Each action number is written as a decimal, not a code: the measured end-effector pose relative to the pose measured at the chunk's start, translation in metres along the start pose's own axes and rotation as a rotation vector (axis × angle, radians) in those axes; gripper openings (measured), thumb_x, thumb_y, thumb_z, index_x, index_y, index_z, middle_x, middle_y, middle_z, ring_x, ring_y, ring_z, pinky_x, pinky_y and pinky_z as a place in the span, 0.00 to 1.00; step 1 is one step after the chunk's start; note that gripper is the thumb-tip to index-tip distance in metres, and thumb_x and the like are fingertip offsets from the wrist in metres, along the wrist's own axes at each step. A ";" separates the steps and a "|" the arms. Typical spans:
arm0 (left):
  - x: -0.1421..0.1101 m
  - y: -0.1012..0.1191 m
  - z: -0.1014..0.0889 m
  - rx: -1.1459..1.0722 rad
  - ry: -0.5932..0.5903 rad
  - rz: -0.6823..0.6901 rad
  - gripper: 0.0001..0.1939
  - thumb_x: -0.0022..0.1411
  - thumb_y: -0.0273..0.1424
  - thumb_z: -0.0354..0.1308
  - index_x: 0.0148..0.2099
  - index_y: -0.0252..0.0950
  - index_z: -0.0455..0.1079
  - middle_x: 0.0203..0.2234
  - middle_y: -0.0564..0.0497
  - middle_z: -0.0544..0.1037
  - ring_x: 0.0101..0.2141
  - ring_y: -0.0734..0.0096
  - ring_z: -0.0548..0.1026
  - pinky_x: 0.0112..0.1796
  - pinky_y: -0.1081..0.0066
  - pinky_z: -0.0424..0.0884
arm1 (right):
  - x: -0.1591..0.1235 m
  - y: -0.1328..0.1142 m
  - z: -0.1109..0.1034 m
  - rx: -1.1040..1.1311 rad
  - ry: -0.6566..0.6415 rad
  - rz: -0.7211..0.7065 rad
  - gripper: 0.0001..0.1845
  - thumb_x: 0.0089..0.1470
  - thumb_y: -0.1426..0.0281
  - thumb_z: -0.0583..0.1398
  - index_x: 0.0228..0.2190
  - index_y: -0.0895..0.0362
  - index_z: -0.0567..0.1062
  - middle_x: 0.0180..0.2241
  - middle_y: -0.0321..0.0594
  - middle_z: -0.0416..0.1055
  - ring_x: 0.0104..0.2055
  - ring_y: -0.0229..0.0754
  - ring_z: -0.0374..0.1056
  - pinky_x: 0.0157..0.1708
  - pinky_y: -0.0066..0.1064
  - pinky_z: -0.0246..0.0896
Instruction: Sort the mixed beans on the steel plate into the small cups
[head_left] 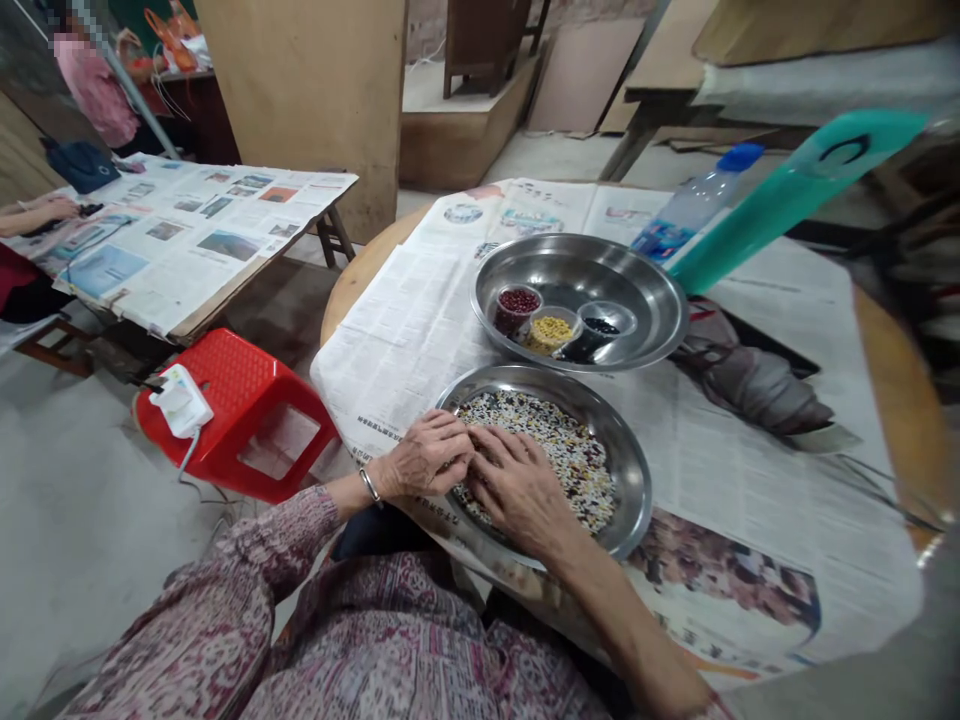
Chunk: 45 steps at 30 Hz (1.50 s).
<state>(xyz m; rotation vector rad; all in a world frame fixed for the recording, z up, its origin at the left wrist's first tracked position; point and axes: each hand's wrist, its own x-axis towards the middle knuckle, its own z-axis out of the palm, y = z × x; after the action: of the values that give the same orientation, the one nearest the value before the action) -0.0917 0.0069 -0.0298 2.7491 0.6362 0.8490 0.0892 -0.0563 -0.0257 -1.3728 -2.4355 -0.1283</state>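
Note:
A steel pan (634,480) on the newspaper-covered round table holds a heap of mixed beans (570,450). My left hand (424,455) rests on the pan's near-left rim, fingers curled and pressed together over the beans. My right hand (517,485) lies in the pan beside it, fingers bent down into the beans and touching the left fingertips. What either pinches is hidden. Behind, a second steel pan (652,290) carries three small cups: red beans (517,303), yellow beans (551,330) and black beans (596,330).
A plastic water bottle (694,205) and a teal object (787,195) stand behind the far pan. A grey cloth bundle (757,385) lies at the right. A red stool (244,400) with a white charger stands left of the table. Another person sits at a papered table (187,240) at the far left.

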 end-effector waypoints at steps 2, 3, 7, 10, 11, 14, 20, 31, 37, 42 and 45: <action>0.001 0.000 -0.001 0.008 -0.002 0.020 0.09 0.65 0.27 0.46 0.32 0.36 0.62 0.28 0.48 0.72 0.33 0.67 0.69 0.42 0.64 0.67 | 0.006 0.014 0.005 -0.042 -0.016 -0.029 0.16 0.63 0.68 0.53 0.49 0.54 0.75 0.56 0.44 0.70 0.59 0.50 0.60 0.59 0.47 0.53; 0.001 -0.001 -0.001 0.008 -0.003 0.027 0.09 0.65 0.26 0.46 0.32 0.36 0.62 0.28 0.49 0.72 0.33 0.67 0.69 0.42 0.64 0.67 | 0.006 0.024 0.006 -0.070 -0.014 -0.021 0.16 0.63 0.68 0.53 0.49 0.53 0.75 0.56 0.44 0.70 0.58 0.50 0.61 0.58 0.47 0.54; 0.002 -0.001 -0.002 0.004 -0.017 0.017 0.10 0.66 0.27 0.46 0.31 0.36 0.62 0.26 0.50 0.72 0.31 0.69 0.68 0.41 0.65 0.66 | -0.007 0.065 0.004 -0.187 0.023 0.134 0.16 0.63 0.68 0.53 0.47 0.55 0.77 0.51 0.47 0.73 0.52 0.51 0.65 0.49 0.42 0.62; 0.002 -0.001 -0.002 -0.013 -0.033 0.003 0.11 0.67 0.28 0.46 0.31 0.36 0.62 0.26 0.51 0.72 0.31 0.70 0.68 0.41 0.65 0.65 | -0.028 0.077 -0.003 -0.227 -0.024 0.211 0.15 0.62 0.69 0.53 0.43 0.57 0.78 0.44 0.48 0.75 0.44 0.49 0.67 0.42 0.39 0.64; 0.002 0.000 -0.003 -0.024 -0.034 0.006 0.10 0.67 0.28 0.47 0.32 0.36 0.63 0.26 0.51 0.72 0.31 0.70 0.68 0.41 0.65 0.65 | -0.035 0.076 -0.007 -0.220 -0.052 0.214 0.14 0.62 0.69 0.53 0.42 0.57 0.78 0.42 0.47 0.75 0.42 0.48 0.67 0.41 0.38 0.65; 0.002 0.000 -0.003 -0.059 -0.025 0.016 0.06 0.64 0.27 0.48 0.35 0.36 0.65 0.30 0.51 0.74 0.33 0.69 0.70 0.43 0.65 0.65 | -0.053 0.060 -0.016 -0.157 -0.096 0.226 0.14 0.63 0.67 0.52 0.42 0.57 0.76 0.40 0.46 0.74 0.41 0.47 0.68 0.41 0.37 0.66; 0.002 0.000 -0.001 -0.041 -0.068 -0.013 0.07 0.65 0.28 0.47 0.36 0.36 0.65 0.30 0.50 0.75 0.34 0.68 0.71 0.44 0.64 0.65 | -0.054 0.012 -0.012 0.142 -0.047 0.254 0.17 0.63 0.62 0.53 0.49 0.56 0.71 0.42 0.46 0.71 0.44 0.45 0.69 0.44 0.37 0.68; 0.000 -0.003 0.003 -0.040 -0.056 -0.002 0.06 0.63 0.27 0.48 0.34 0.36 0.64 0.28 0.50 0.74 0.33 0.68 0.70 0.44 0.63 0.65 | -0.002 0.057 0.003 0.119 -0.030 0.176 0.18 0.57 0.77 0.51 0.43 0.54 0.76 0.40 0.45 0.73 0.44 0.45 0.67 0.43 0.37 0.66; -0.001 -0.003 0.003 -0.046 -0.072 -0.020 0.12 0.67 0.30 0.46 0.29 0.37 0.60 0.25 0.52 0.71 0.30 0.69 0.68 0.42 0.63 0.65 | 0.012 0.074 0.008 -0.062 0.048 0.341 0.19 0.62 0.63 0.52 0.46 0.58 0.76 0.42 0.50 0.74 0.46 0.51 0.64 0.44 0.43 0.64; 0.000 -0.001 0.000 -0.112 0.033 -0.062 0.04 0.63 0.27 0.50 0.40 0.35 0.64 0.37 0.45 0.73 0.42 0.63 0.70 0.47 0.61 0.68 | 0.026 0.034 0.018 0.049 -0.014 0.121 0.21 0.60 0.65 0.54 0.53 0.58 0.71 0.54 0.50 0.69 0.55 0.51 0.62 0.54 0.46 0.59; 0.000 0.000 0.000 -0.154 0.086 -0.065 0.08 0.62 0.28 0.50 0.44 0.35 0.63 0.42 0.43 0.72 0.48 0.60 0.68 0.50 0.59 0.68 | 0.023 0.015 0.016 0.159 -0.043 -0.010 0.22 0.55 0.71 0.56 0.52 0.58 0.71 0.55 0.51 0.68 0.58 0.51 0.60 0.60 0.49 0.53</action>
<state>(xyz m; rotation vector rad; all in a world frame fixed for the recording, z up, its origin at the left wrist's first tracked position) -0.0919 0.0064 -0.0294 2.5531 0.6441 0.9631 0.0872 -0.0255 -0.0345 -1.3066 -2.4295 0.0916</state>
